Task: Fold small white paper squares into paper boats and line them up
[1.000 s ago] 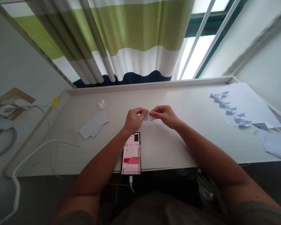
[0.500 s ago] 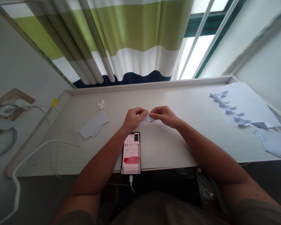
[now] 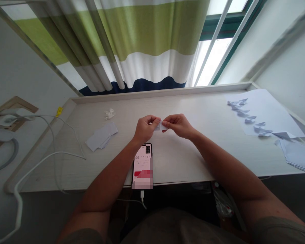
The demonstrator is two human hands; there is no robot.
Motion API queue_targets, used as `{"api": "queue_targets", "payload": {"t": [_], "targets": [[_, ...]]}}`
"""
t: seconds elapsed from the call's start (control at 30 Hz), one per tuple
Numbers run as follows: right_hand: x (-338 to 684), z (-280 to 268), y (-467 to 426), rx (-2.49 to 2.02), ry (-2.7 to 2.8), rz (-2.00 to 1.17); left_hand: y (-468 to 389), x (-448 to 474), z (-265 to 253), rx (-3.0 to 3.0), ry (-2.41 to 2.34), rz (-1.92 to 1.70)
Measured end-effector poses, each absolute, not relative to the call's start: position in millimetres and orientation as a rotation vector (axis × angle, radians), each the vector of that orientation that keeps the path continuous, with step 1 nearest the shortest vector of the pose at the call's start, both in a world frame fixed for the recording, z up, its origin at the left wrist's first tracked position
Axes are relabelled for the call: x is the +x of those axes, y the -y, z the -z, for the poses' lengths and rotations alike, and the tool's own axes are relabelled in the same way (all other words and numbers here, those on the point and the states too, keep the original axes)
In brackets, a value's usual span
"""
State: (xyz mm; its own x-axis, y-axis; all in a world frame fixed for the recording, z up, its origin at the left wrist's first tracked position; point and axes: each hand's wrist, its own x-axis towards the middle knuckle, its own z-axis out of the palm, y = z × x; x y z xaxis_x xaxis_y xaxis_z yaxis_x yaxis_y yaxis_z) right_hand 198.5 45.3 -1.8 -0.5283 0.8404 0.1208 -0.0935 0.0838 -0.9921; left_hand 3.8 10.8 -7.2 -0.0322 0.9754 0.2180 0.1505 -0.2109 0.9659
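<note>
A small folded piece of white paper point(image 3: 157, 127) is held between both hands over the middle of the white desk point(image 3: 183, 159). My left hand point(image 3: 144, 129) pinches its left side between thumb and fingers. On the right side, my right hand point(image 3: 178, 125) grips the paper with thumb and forefinger. Fingers cover much of the paper, so its full shape is hidden. Below my left hand lies a phone point(image 3: 142, 166) with a running timer on its screen.
Flat paper slips point(image 3: 101, 136) and a crumpled paper bit point(image 3: 109, 114) lie to the left. At right, several folded paper pieces point(image 3: 250, 119) rest on a white sheet point(image 3: 266, 108), with a paper stack point(image 3: 298, 156) nearby. A white cable point(image 3: 48, 154) crosses the left side.
My hands have shifted very slightly, and the paper between them sits at a slightly different angle. Both still pinch it. The phone's timer has advanced by one second.
</note>
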Motion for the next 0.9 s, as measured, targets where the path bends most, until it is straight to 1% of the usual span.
{"api": "queue_targets", "payload": {"t": [0.17, 0.33, 0.63, 0.73, 0.9], "targets": [[201.1, 0.6, -45.8, -0.797, 1.608, -1.599, -11.9, -3.0, 3.4, 1.454, -1.211, -1.271], [202.1, 4.1, -49.6, -0.814, 1.542, -1.599, -12.0, -10.5, -0.5, 1.513, -1.196, -1.131], [195.2, 6.2, -47.3, -0.786, 1.475, -1.605, -7.3, -2.7, 0.1, 1.61, -1.277, -1.196], [193.4, 9.3, -46.7, -0.808, 1.487, -1.559, -3.7, 1.9, 0.0, 1.642, -1.319, -1.216], [192.5, 6.0, -41.3, -0.847, 1.557, -1.385, -3.9, 4.3, 3.0, 1.644, -1.345, -1.242]]}}
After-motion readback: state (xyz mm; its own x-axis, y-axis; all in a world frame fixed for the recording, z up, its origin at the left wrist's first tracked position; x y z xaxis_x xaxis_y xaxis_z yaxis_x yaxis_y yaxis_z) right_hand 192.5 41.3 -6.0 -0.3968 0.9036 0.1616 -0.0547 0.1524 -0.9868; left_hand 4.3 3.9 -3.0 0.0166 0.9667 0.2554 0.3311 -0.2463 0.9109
